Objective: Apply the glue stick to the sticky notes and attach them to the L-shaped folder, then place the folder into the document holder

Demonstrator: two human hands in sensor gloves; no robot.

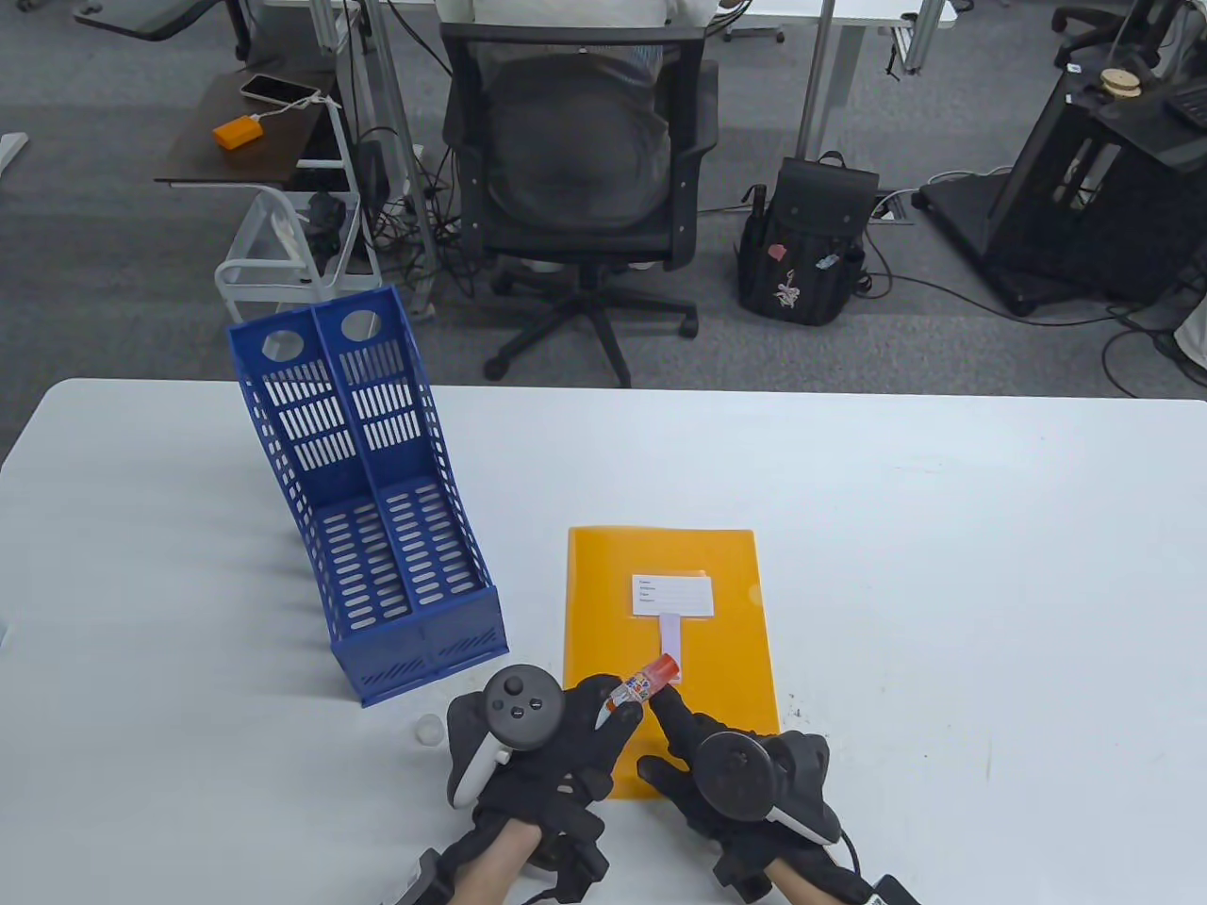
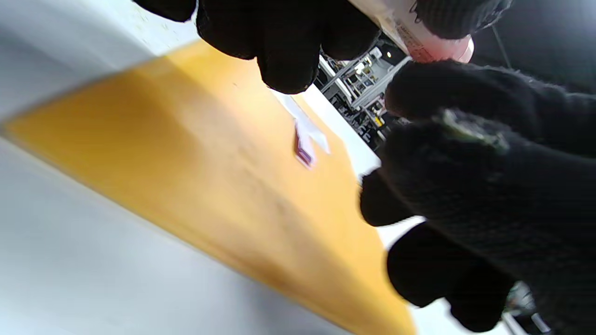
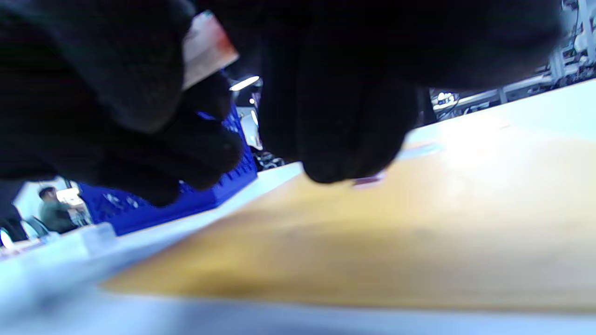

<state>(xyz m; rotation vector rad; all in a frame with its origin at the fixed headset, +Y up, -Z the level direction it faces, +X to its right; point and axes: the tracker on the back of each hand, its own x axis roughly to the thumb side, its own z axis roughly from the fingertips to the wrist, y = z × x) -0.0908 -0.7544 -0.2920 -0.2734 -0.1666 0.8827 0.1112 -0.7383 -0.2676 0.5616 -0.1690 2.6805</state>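
Note:
An orange L-shaped folder (image 1: 717, 660) (image 2: 209, 163) (image 3: 396, 242) lies flat on the white table, with a white label (image 1: 671, 596) on it. A narrow white sticky note (image 1: 672, 643) (image 2: 305, 139) lies just below the label. My left hand (image 1: 618, 702) grips the glue stick (image 1: 644, 681) (image 2: 419, 39) (image 3: 205, 49) above the folder's near half, red end over the note's near end. My right hand (image 1: 671, 716) reaches in from the right, its straight index finger touching the stick and its thumb held apart. The blue document holder (image 1: 377, 528) (image 3: 186, 200) stands to the left.
A small translucent cap (image 1: 429, 729) lies on the table left of my left hand, just in front of the holder. Beyond the table's far edge (image 1: 660, 388) stand an office chair (image 1: 580, 179) with a seated person, and a black backpack (image 1: 811, 245).

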